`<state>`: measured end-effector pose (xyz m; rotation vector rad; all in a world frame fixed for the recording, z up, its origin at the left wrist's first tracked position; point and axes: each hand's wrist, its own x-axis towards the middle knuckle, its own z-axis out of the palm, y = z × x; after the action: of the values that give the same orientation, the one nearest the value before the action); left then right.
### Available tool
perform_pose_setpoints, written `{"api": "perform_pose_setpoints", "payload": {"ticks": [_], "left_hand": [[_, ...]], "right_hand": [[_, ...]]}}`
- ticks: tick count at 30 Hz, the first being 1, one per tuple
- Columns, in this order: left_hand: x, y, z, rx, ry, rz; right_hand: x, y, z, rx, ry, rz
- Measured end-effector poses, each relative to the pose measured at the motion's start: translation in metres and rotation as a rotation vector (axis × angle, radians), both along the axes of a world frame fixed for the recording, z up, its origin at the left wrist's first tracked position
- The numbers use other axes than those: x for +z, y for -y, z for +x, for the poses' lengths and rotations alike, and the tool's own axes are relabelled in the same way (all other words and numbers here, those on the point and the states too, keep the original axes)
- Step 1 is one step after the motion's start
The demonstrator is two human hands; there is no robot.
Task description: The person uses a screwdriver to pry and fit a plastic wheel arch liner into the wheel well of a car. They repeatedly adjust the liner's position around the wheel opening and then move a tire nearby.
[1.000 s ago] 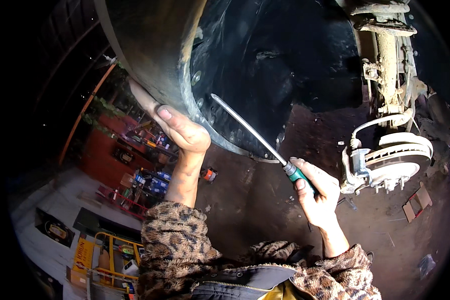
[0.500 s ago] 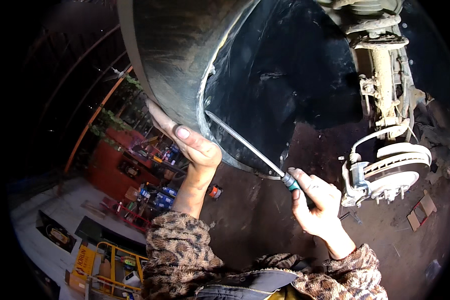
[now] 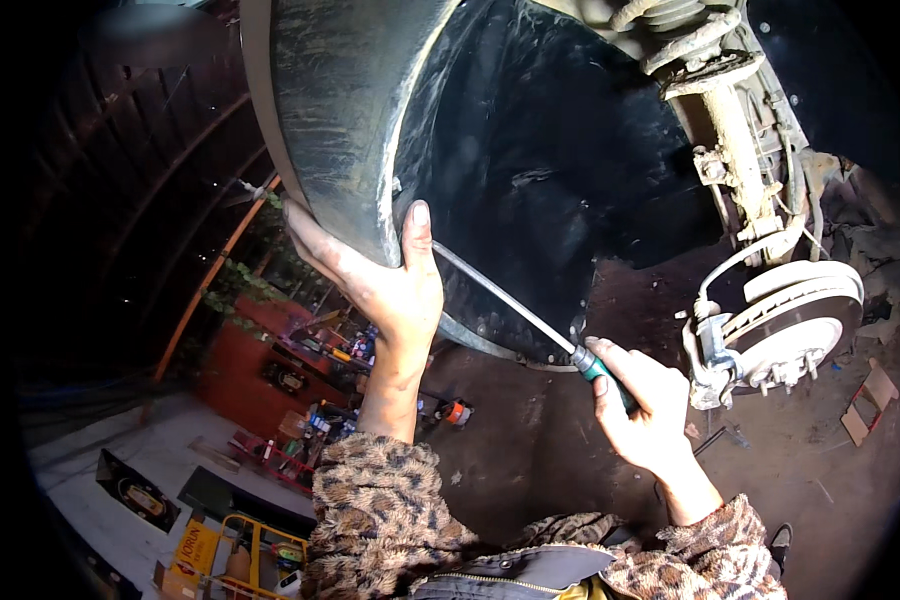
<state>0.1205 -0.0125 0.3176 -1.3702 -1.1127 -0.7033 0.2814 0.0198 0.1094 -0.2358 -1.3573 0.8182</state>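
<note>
My left hand [image 3: 390,285] grips the lower edge of a dark, curved fender [image 3: 345,120], thumb on the inner side and fingers round the outside. In my right hand [image 3: 645,405] is a screwdriver [image 3: 505,297] with a long metal shaft and a green and black handle. Its shaft slants up and left to the fender's inner edge, where the tip disappears by my left thumb. Behind the shaft spreads the black wheel arch liner [image 3: 530,190], bordered by the pale inner lip of the fender.
To the right hang a dirty strut [image 3: 738,140] and a brake disc [image 3: 795,335] with bare wheel studs. An open cardboard box [image 3: 868,403] lies on the brown floor. At left are a yellow rack [image 3: 255,550], a red panel [image 3: 240,365] and a cluster of shop items.
My left thumb has moved from the fender's outer face to its inner side, beside the screwdriver tip. The screwdriver stays in my right hand. The view has shifted slightly.
</note>
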Motion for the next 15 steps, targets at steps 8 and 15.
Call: {"api": "perform_pose_setpoints", "payload": {"ticks": [8, 15], "left_hand": [[0.006, 0.005, 0.001, 0.015, -0.114, -0.056], [0.035, -0.005, 0.04, 0.002, -0.27, -0.06]], "right_hand": [[0.011, 0.004, 0.032, -0.107, -0.05, 0.006], [0.035, 0.005, 0.044, -0.109, -0.095, 0.051]]}}
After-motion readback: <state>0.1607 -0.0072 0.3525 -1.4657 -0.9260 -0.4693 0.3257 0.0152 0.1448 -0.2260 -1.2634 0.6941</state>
